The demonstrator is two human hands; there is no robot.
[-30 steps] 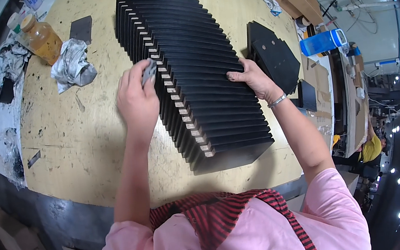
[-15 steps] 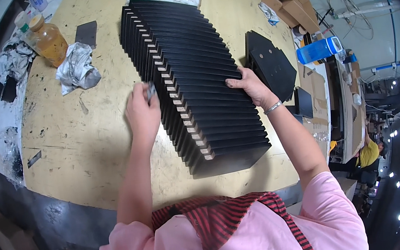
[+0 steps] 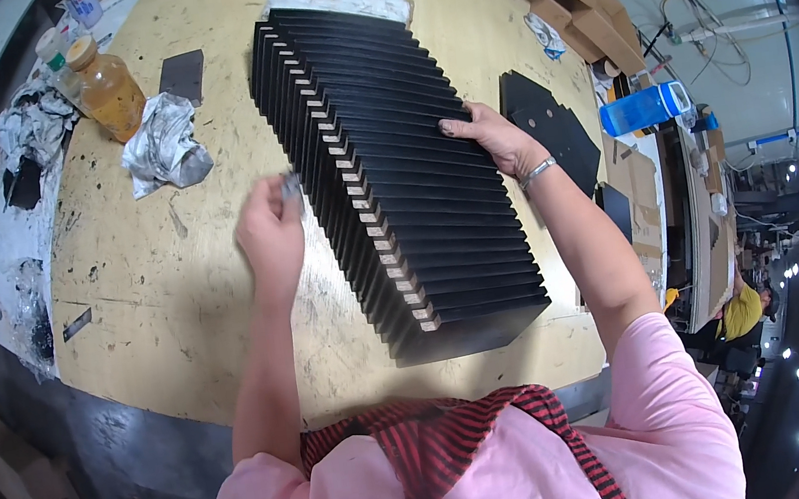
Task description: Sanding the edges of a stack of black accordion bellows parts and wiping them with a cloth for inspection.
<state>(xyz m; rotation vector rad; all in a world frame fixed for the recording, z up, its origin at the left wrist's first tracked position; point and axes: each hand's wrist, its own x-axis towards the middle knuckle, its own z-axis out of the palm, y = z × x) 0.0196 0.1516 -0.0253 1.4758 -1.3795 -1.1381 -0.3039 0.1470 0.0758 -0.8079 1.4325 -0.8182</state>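
Observation:
A long black pleated bellows [image 3: 408, 157] lies slantwise across the table, with a row of pale patches along the left ends of its folds. On its right edge my right hand [image 3: 496, 141] grips it, thumb over the folds and the other fingers partly hidden. My left hand [image 3: 268, 228] is held just left of the bellows, apart from it. Its fingers are closed around a small greyish thing [image 3: 289, 185], blurred and too small to name. Beyond the bellows' far end lies a white, stained block [image 3: 336, 0].
At the far left stand a bottle of amber liquid [image 3: 109, 96], a crumpled stained cloth [image 3: 166, 144] and a dark flat piece [image 3: 183, 76]. Black plates with holes [image 3: 556, 133] lie right of the bellows, near a blue bottle [image 3: 638, 109] and cardboard [image 3: 580, 14]. A person in yellow [image 3: 741, 313] is farther off.
My left hand has drawn a little away from the bellows' left side. My right hand has slid farther up along its right edge. The whole view has shifted slightly.

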